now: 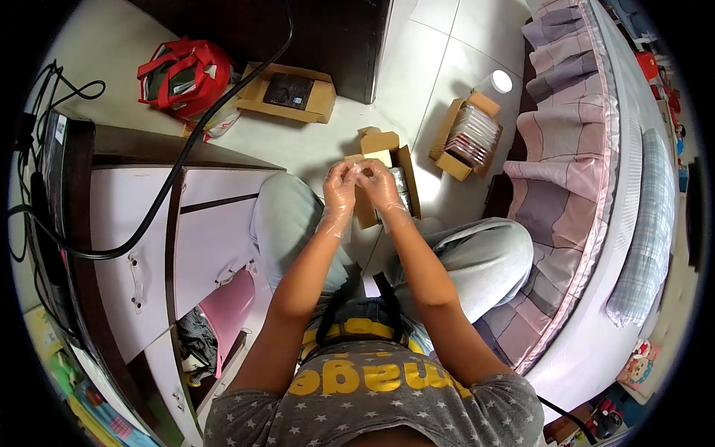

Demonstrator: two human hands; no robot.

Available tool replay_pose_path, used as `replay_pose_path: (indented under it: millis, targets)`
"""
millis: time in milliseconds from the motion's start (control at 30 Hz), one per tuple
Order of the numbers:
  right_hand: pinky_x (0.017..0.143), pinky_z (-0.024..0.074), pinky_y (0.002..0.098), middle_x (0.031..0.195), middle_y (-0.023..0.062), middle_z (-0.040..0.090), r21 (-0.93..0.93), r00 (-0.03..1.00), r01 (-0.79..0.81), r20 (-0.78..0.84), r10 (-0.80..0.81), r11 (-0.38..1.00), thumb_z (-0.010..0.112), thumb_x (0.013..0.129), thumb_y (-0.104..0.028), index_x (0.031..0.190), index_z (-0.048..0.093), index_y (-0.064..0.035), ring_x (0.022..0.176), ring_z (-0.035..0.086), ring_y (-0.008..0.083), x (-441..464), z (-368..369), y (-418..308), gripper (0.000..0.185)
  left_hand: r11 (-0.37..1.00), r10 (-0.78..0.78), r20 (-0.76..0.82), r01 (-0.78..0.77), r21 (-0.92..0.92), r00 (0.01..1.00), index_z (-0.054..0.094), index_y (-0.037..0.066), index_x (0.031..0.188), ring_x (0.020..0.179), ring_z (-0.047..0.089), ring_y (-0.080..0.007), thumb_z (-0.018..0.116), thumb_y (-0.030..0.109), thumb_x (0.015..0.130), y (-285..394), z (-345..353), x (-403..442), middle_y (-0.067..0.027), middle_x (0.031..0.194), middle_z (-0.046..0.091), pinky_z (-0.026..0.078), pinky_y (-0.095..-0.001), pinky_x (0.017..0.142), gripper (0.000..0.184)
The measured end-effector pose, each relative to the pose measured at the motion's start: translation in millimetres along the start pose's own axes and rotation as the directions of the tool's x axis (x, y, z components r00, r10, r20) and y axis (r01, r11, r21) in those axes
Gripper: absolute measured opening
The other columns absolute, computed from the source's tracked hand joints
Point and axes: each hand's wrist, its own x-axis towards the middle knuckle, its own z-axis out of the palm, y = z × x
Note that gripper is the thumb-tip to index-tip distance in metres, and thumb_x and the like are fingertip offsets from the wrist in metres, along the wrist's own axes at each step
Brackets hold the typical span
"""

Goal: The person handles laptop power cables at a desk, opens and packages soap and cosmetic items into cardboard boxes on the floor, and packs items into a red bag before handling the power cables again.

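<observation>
My left hand (340, 191) and my right hand (381, 188), both in clear plastic gloves, meet at the fingertips in front of me. Their fingers are pinched together; whatever lies between them is too small to make out. Directly beneath them on the floor is an open cardboard box (411, 182), partly hidden by the hands. Inside it show a pale yellow piece (380, 157) and some silvery packets (403, 200).
Another cardboard box (449, 134) holds a row of flat packs, with a white-lidded jar (500, 82) behind. A box with a dark item (289, 91) and a red bag (186, 78) sit upper left. Drawers (216, 238) flank my left, a skirted bed (558, 186) my right.
</observation>
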Motion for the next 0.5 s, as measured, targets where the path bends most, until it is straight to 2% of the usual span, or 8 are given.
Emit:
replay_pose_path:
  millis: [100,233,300,333,400,467,500]
  targets:
    - [0.078,0.0483,0.0302,0.098,0.0102,0.061,-0.062,0.998,-0.062,0.016,0.063,0.996,0.066,0.079,-0.005,0.099,0.061,-0.0014,0.087,0.06,0.0192,-1,-5,-8,0.021,0.997,-0.077,0.017,0.077,0.013,0.997,0.062,0.0,0.096,0.08,0.056,-0.0137,0.064,0.005,0.083,1,-1,0,-0.0059,0.089,0.062,0.047,-0.0275,0.073,0.014]
    - [0.08,0.0487,0.0305,0.1,0.0106,0.062,-0.064,0.999,-0.052,-0.012,0.051,0.997,0.066,0.079,-0.002,0.1,0.061,-0.0008,0.088,0.06,0.0195,0,-5,-8,0.022,0.979,-0.091,0.067,0.102,-0.179,0.994,0.062,0.0,0.097,0.081,0.056,-0.0121,0.065,0.003,0.083,10,1,1,-0.0046,0.089,0.062,0.047,-0.025,0.074,0.015]
    - [0.083,0.0482,0.0302,0.102,0.0094,0.062,0.065,0.999,0.023,-0.043,-0.02,0.998,0.063,0.081,0.0,0.102,0.061,-0.0003,0.092,0.059,0.0182,1,-5,-5,0.022,0.962,-0.095,0.098,0.117,-0.248,0.991,0.062,0.0,0.098,0.081,0.057,-0.012,0.065,0.002,0.082,16,2,2,-0.0044,0.091,0.062,0.047,-0.0247,0.075,0.016]
    - [0.083,0.0482,0.0302,0.102,0.0094,0.062,0.065,0.999,0.023,-0.044,-0.02,0.998,0.063,0.081,0.0,0.102,0.061,-0.0003,0.092,0.059,0.0182,2,-4,-4,0.022,0.972,-0.058,0.109,0.081,-0.22,0.992,0.061,0.0,0.1,0.084,0.057,-0.0126,0.065,0.0,0.082,16,2,3,-0.0049,0.095,0.06,0.048,-0.0253,0.076,0.018]
    - [0.082,0.0474,0.0313,0.105,0.0117,0.062,0.258,0.999,-0.023,-0.041,0.034,0.966,0.063,0.081,-0.003,0.102,0.063,-0.0026,0.094,0.059,0.0228,4,-3,-2,0.021,0.98,-0.021,0.123,0.044,-0.193,0.992,0.061,0.0,0.101,0.086,0.057,-0.0131,0.065,-0.001,0.081,19,3,5,-0.0055,0.099,0.059,0.049,-0.0259,0.077,0.021]
    - [0.084,0.0466,0.0307,0.107,0.0112,0.061,0.262,0.999,-0.031,-0.031,0.041,0.964,0.062,0.082,-0.004,0.104,0.063,-0.0019,0.096,0.058,0.0217,4,-4,-2,0.022,0.98,0.123,0.101,-0.105,-0.167,0.987,0.061,0.001,0.105,0.09,0.057,-0.0142,0.065,-0.004,0.08,24,4,6,-0.0069,0.104,0.055,0.05,-0.028,0.078,0.026]
    - [0.085,0.0458,0.0302,0.108,0.0108,0.06,0.267,0.999,-0.039,-0.02,0.046,0.963,0.061,0.084,-0.004,0.106,0.062,-0.0011,0.098,0.057,0.0205,5,-4,-2,0.022,0.98,0.122,0.101,-0.105,-0.167,0.987,0.061,0.001,0.105,0.09,0.057,-0.0142,0.065,-0.004,0.08,25,3,6,-0.0069,0.104,0.055,0.05,-0.028,0.078,0.026]
